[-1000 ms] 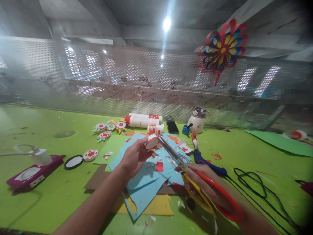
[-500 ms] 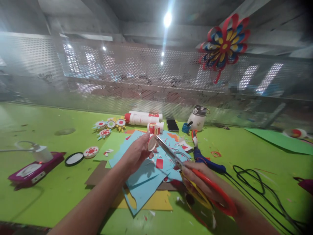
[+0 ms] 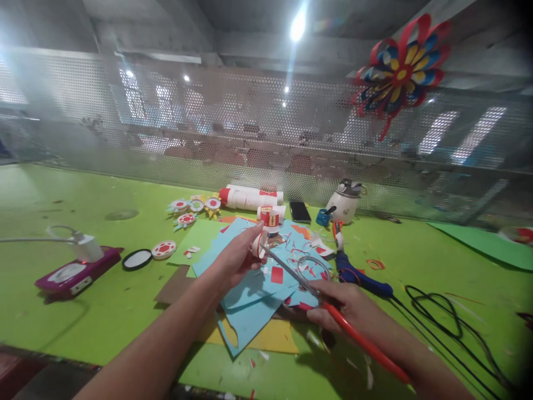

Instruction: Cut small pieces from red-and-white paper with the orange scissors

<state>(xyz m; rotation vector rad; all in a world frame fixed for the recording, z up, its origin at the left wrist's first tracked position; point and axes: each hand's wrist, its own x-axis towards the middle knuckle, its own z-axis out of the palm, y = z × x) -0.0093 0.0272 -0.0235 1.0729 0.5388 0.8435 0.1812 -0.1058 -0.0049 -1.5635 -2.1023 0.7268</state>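
Gripping a small white paper ring between fingers and thumb, the left hand is held above blue paper sheets. Red-handled scissors are clasped in the right hand, blades angled toward 10 o'clock, their tips touching the ring. A clean cut is judged to need the ring kept steady, fingertips held clear of the blades. At 1 o'clock, by the mesh wall, a white pot is seen, lid on, contents hidden; a small blue cup just beside it holds something dark.
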